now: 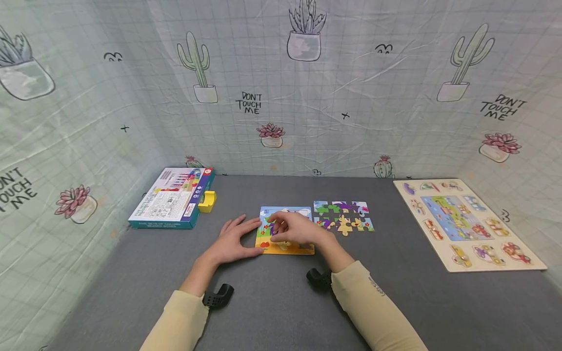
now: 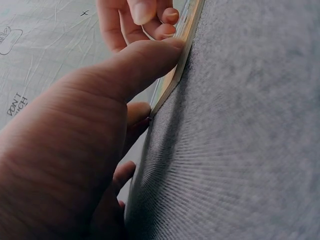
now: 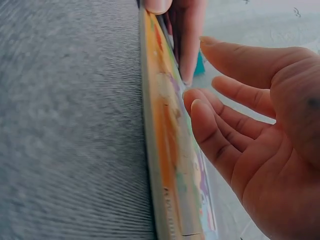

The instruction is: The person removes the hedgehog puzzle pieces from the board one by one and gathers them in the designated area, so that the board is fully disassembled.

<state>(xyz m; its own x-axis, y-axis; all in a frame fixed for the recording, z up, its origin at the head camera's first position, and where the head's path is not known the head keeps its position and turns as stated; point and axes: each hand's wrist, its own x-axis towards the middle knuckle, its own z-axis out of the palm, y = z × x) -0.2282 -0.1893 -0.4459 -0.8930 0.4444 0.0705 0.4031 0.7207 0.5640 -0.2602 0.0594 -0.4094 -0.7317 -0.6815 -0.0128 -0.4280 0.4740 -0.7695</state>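
Note:
A small picture-puzzle board [image 1: 291, 251] with a blue, green and orange scene lies flat on the dark grey tabletop. My left hand [image 1: 232, 244] rests beside its left edge, thumb stretched to the near corner and fingers spread towards the far one. Seen from the left wrist, the left thumb [image 2: 145, 62] touches the board's side. Above the board hovers my right hand [image 1: 300, 228], its fingers loosely bent. In the right wrist view nothing shows between the right thumb and fingers [image 3: 215, 137]. Several loose jigsaw pieces [image 1: 344, 225] lie in two rows just right of the board.
At the back left lies a flat printed box [image 1: 169, 197], with a yellow block [image 1: 207, 201] against its right side. A large wooden puzzle board [image 1: 443, 253] with a picture in its middle lies far right. A cactus-print cloth [image 1: 307, 97] hangs behind and beside the table.

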